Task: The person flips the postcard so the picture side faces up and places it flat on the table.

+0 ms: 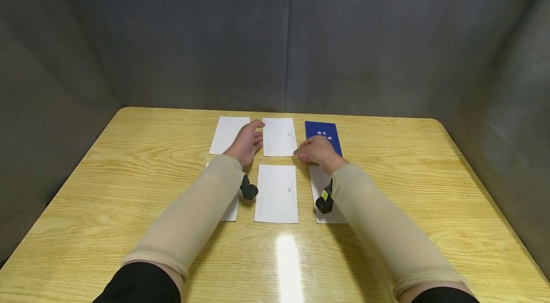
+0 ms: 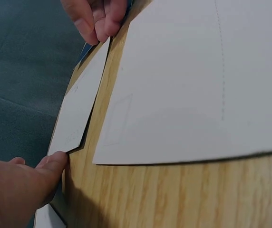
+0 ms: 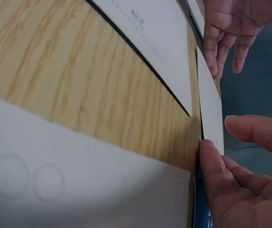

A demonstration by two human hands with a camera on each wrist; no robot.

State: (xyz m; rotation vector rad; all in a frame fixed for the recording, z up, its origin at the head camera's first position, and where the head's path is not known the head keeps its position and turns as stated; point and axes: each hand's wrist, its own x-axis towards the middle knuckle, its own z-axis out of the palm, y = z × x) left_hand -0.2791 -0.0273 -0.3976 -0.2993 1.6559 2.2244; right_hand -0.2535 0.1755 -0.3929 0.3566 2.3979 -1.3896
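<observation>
Both hands are at a white postcard [image 1: 277,138] in the middle of the back row, which lies flat on the table. My left hand [image 1: 248,143] is at its left side, with the thumb [image 2: 55,161] touching the edge and the other fingers extended. At the lower right corner, my right hand [image 1: 318,151] has its fingertips against the edge, the thumb [image 3: 243,126] held apart. That hand partly covers a blue card [image 1: 313,130] with white characters. Partly behind the left hand lies another white card [image 1: 227,133].
In the front row, a white postcard [image 1: 276,193] with printed circles lies between the forearms. Two more white cards, one left [image 1: 230,211] and one right [image 1: 321,183], are partly hidden under the arms. Grey curtains [image 1: 206,36] surround the wooden table [image 1: 386,188].
</observation>
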